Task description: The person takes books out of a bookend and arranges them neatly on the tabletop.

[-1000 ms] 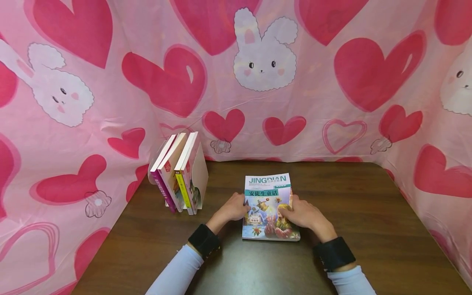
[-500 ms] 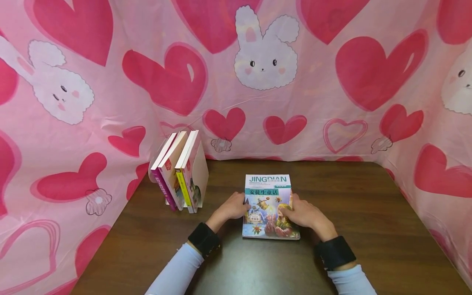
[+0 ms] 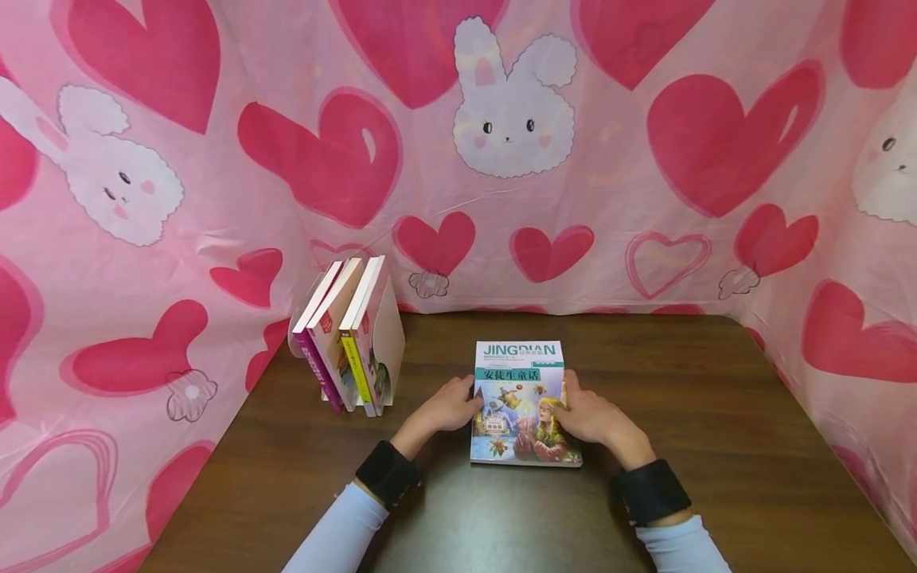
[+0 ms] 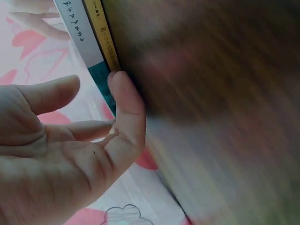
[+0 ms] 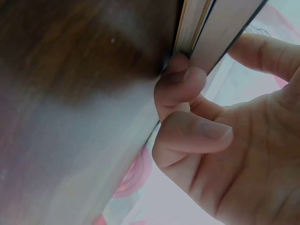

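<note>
Two stacked books lie flat on the table: a storybook (image 3: 519, 406) with an illustrated white, teal and blue cover on top, and a yellow-spined book (image 4: 104, 37) beneath it. My left hand (image 3: 446, 406) is at the stack's left side. In the left wrist view its bent fingers (image 4: 129, 110) touch the spines, while the thumb stands apart from the cover. At the right side, my right hand (image 3: 596, 412) holds the stack, thumb over the cover's edge and curled fingers (image 5: 180, 89) against the page edges. Other fingertips are hidden.
Several books (image 3: 337, 342) lean upright in a white bookend (image 3: 390, 342) at the back left of the brown wooden table (image 3: 680, 398). A pink cloth (image 3: 501, 199) with hearts and rabbits surrounds the table's back and sides.
Both thumbs have drawn back slightly toward the cover's edges. My left wrist has shifted a little left. The stack stays in nearly the same place.
</note>
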`<state>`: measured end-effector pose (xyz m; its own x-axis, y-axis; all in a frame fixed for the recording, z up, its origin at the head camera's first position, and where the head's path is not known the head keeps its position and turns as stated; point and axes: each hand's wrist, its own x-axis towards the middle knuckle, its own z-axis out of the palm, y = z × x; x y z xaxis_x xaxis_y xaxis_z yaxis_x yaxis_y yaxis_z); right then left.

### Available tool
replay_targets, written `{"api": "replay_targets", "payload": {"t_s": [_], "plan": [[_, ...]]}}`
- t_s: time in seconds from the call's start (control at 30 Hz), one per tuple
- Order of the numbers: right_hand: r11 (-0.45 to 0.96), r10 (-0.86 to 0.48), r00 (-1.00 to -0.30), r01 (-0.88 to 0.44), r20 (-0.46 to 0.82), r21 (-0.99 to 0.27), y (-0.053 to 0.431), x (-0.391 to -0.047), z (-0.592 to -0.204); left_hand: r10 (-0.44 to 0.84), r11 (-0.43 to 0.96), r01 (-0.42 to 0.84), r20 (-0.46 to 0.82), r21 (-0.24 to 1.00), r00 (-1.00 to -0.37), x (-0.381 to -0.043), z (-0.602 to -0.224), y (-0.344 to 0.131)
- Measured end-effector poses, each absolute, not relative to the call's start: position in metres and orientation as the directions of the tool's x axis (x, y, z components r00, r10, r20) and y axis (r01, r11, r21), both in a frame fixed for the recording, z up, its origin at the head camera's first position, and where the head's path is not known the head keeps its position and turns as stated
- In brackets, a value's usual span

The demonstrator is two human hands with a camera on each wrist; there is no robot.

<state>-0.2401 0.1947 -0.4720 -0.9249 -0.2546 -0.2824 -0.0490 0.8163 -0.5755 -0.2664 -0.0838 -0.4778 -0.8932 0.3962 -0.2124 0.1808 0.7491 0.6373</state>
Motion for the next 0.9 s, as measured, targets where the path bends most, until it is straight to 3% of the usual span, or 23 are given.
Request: {"api": "replay_targets", "payload": {"t_s": [0.6,0.9], "plan": [[0.81,-0.267,-0.91,-0.032,-0.318,-0.586,0.193,-0.239,-0.47,0.329,0.684,0.196,-0.057,0.703,-0.942,-0.227,-0.467,-0.138],[0.803,-0.276,-0.91,-0.042,-0.309,-0.595,0.194,-0.239,-0.472,0.232,0.612,0.149,0.004,0.777,-0.973,-0.204,-0.46,-0.155]]}}
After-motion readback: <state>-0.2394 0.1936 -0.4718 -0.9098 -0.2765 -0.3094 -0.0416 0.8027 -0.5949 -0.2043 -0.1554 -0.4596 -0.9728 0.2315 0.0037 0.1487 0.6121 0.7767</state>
